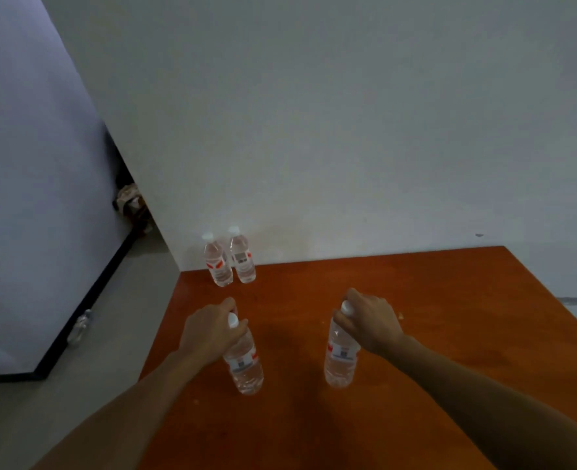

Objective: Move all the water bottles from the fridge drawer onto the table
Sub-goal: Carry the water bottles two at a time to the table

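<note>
Your left hand [209,330] curls its fingers [227,305] round the left bottle [244,364] at the neck; your right hand [370,320] grips the right bottle [341,361] under its cap. Both hold clear water, caps up, long axes near vertical, bases seemingly on the worktop [416,334]. Beyond your left fingers, two more bottles [217,262] stand upright.

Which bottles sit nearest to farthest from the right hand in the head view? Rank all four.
1. Right-side bottle, gripped at its cap by the right hand.
2. Left-side bottle, gripped by the left hand, beside it.
3 and 4. Back-left bottle and back-right bottle, at the table far left corner; too close to call.
</note>
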### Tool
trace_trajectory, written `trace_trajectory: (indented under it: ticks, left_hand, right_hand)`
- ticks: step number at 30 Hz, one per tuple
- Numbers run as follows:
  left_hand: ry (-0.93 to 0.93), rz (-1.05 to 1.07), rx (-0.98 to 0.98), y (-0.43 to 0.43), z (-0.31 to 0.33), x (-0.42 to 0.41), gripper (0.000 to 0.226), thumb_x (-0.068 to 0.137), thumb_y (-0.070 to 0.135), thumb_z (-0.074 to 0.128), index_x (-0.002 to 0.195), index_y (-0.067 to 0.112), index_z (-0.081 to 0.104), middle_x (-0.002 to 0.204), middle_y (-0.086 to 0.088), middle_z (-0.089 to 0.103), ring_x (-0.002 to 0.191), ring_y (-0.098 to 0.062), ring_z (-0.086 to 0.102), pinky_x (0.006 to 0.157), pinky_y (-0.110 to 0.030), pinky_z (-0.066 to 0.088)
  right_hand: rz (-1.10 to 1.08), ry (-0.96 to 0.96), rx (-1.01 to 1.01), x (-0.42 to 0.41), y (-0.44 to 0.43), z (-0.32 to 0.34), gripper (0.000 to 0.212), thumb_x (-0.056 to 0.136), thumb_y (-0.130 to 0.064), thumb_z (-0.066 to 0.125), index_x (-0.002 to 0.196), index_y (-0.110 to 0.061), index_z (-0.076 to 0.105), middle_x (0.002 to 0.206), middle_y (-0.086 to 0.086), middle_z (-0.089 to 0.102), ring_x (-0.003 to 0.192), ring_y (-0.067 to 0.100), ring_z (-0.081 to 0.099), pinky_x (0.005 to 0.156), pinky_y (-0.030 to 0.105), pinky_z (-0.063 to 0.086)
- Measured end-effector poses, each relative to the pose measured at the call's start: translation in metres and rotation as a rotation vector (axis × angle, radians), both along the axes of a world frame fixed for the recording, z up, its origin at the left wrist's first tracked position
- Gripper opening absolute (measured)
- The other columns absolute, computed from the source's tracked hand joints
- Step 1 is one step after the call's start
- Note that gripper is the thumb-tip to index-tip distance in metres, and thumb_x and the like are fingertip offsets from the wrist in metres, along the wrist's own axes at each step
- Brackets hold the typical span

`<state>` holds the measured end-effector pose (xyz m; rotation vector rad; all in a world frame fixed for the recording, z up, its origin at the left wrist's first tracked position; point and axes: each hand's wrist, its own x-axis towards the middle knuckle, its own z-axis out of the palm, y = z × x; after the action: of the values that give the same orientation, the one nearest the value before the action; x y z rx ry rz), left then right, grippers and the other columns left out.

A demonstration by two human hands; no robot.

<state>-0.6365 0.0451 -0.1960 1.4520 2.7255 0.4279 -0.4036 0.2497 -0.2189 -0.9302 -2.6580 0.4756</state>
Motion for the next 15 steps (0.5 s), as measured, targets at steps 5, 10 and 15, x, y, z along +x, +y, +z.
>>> trace_trajectory:
  ticks: [5,10,15]
  left_hand:
    - [-0.009,0.008,-0.056,0.046,-0.017,-0.060,0.025,0.083,0.052,0.060,0.080,0.034,0.044,0.066,0.013,0.053,0.058,-0.002,0.051,0.052,-0.022,0.046]
    - [-0.018,0.049,-0.001,0.082,-0.022,-0.114,0.023,0.083,0.049,0.061,0.087,0.029,0.050,0.060,0.012,0.045,0.055,-0.005,0.046,0.047,-0.018,0.025]
    - [-0.051,0.073,-0.003,0.115,-0.035,-0.166,0.024,0.087,0.047,0.058,0.097,0.025,0.053,0.075,0.009,0.057,0.068,-0.013,0.058,0.052,-0.022,0.033]
  right_hand:
    - [0.060,0.010,0.002,-0.081,0.055,-0.018,0.023,0.093,-0.046,0.051,0.090,-0.025,0.042,0.076,-0.007,0.054,0.057,0.004,0.048,0.047,0.013,0.031]
    - [0.086,0.022,-0.005,-0.167,0.097,-0.015,0.030,0.091,-0.046,0.052,0.098,-0.017,0.051,0.087,0.003,0.064,0.064,0.017,0.054,0.049,0.024,0.033]
    - [0.079,0.032,-0.035,-0.247,0.125,-0.022,0.029,0.092,-0.048,0.051,0.098,-0.020,0.050,0.090,0.003,0.065,0.068,0.017,0.054,0.057,0.027,0.041]
